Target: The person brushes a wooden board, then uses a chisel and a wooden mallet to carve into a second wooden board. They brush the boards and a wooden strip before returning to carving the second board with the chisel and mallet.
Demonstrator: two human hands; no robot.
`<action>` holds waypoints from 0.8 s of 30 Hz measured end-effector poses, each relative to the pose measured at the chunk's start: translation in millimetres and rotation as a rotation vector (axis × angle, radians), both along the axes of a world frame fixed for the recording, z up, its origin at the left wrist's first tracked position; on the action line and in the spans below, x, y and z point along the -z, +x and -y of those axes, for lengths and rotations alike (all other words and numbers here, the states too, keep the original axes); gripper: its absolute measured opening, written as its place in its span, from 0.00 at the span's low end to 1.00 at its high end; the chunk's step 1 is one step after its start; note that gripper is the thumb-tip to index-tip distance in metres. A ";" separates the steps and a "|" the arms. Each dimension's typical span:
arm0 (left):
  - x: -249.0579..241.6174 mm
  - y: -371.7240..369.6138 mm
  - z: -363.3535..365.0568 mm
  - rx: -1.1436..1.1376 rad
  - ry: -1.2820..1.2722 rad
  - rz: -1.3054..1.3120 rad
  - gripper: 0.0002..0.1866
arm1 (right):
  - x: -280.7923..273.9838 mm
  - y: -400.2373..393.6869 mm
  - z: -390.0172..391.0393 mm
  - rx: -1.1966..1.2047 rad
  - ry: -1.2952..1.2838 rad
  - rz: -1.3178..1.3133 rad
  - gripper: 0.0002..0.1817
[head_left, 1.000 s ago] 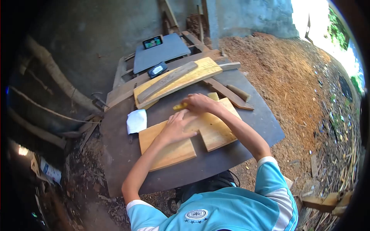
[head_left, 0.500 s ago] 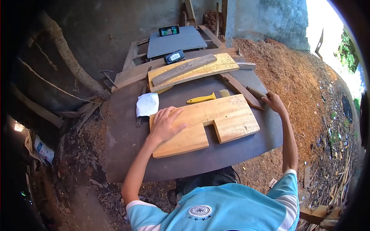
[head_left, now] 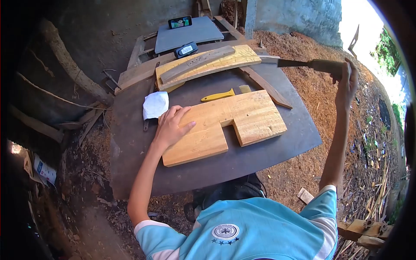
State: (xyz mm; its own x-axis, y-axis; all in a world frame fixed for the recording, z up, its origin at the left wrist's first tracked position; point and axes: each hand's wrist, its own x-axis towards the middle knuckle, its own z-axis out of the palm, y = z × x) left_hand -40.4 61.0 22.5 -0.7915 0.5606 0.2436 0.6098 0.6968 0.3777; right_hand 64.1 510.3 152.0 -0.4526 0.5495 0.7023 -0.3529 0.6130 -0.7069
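Note:
My left hand lies flat, fingers spread, on the left end of a pale notched wooden board on the dark table. My right hand is raised above the table's right edge. It grips the wooden handle of a blade tool, whose dark metal blade points left over the table. A yellow-handled tool lies just beyond the board.
A white folded cloth sits left of the board. Stacked planks and a long wooden strip lie at the table's far side. Behind them are a black device and a phone on a grey panel. Sawdust covers the ground to the right.
My right hand left the board, reached to the table's right edge, picked up the blade tool and lifted it. My left hand stayed pressed on the board.

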 end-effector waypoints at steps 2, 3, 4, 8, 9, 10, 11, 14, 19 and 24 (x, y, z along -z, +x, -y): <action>-2.0 -0.2 -1.2 0.005 -0.010 -0.004 0.28 | -4.9 -4.2 23.2 -0.043 0.046 0.023 0.19; -2.3 0.7 -1.6 0.001 -0.013 -0.006 0.28 | -7.1 -7.8 34.3 -0.070 0.071 0.035 0.19; -1.9 1.1 -2.3 0.001 -0.008 0.001 0.28 | -4.5 -15.2 43.3 -0.104 0.091 0.051 0.18; -3.7 3.2 0.7 -0.020 -0.012 0.010 0.27 | 6.3 -37.8 92.2 -0.465 0.207 0.094 0.18; -4.8 3.8 -0.1 -0.022 -0.017 0.009 0.27 | 7.8 -42.1 101.3 -0.592 0.184 0.126 0.17; -4.8 4.3 2.2 -0.030 -0.016 0.007 0.27 | 9.7 -46.2 108.8 -0.598 0.260 0.150 0.17; -4.2 4.9 8.5 -0.037 -0.013 0.007 0.27 | 11.6 -50.4 116.3 -0.604 0.336 0.170 0.17; -4.9 6.4 27.0 -0.087 -0.019 0.010 0.27 | 10.0 -57.2 140.7 -0.649 0.495 0.150 0.16; -7.9 10.5 46.5 -0.124 -0.067 0.022 0.27 | 7.7 -78.3 167.9 -0.790 0.614 0.072 0.18; -35.4 1.3 19.7 0.119 0.443 0.186 0.32 | -5.1 -87.4 204.7 -0.947 0.732 0.080 0.18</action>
